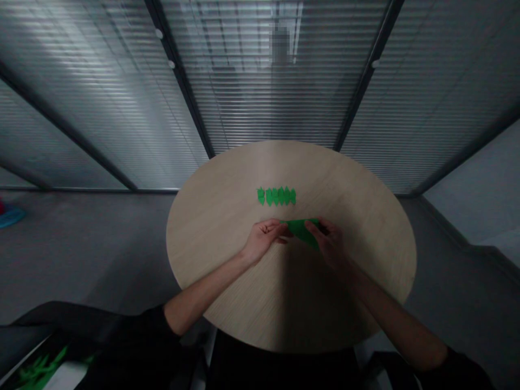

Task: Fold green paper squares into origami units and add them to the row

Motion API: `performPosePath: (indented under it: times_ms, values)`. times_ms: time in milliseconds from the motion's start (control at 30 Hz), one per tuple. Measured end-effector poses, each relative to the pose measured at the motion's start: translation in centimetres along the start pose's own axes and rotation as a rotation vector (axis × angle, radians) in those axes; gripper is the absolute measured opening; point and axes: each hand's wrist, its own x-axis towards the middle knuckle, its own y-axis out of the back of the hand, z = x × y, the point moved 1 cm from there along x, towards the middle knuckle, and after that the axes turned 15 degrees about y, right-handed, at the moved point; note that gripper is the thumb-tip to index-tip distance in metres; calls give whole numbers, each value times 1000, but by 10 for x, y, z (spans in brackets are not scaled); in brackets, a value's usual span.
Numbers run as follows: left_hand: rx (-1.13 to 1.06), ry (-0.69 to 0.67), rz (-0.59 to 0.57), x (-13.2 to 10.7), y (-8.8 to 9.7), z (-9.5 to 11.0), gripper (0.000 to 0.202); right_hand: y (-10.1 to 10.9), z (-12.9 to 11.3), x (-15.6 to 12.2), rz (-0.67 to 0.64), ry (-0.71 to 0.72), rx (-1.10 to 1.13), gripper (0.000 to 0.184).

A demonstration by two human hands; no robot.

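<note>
A green sheet of paper point(299, 229), folded along its straight top edge, is held between my two hands above the round table. My left hand point(266, 238) pinches its left corner between thumb and fingers. At the right end, my right hand point(328, 238) grips the paper, its thumb lying on the near face. The lower part of the paper tapers to a point beside my right hand. Just beyond, a row of several small folded green paper pieces point(276, 196) lies on the table, the leftmost set slightly apart.
The round wooden table point(211, 216) stands close to glass panels with blinds point(268, 108). At the lower left are green pieces point(40, 371) and a white object point(67, 375). A blue object point(11, 216) rests on the floor at the far left.
</note>
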Motion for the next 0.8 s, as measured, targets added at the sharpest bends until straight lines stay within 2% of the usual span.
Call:
performPosePath:
  times_ms: [233, 400, 533, 800]
  values:
    - [-15, 18, 4, 1, 1, -2, 30, 2, 2, -1, 1, 11, 6, 38]
    - [-10, 51, -40, -1, -4, 0, 44, -1, 1, -3, -71, 24, 40, 37]
    - [53, 42, -14, -1, -5, -1, 34, -2, 3, -5, -106, 21, 21, 39]
    - [114, -5, 58, 1, -1, -1, 25, -2, 0, -4, -87, 32, 20, 41]
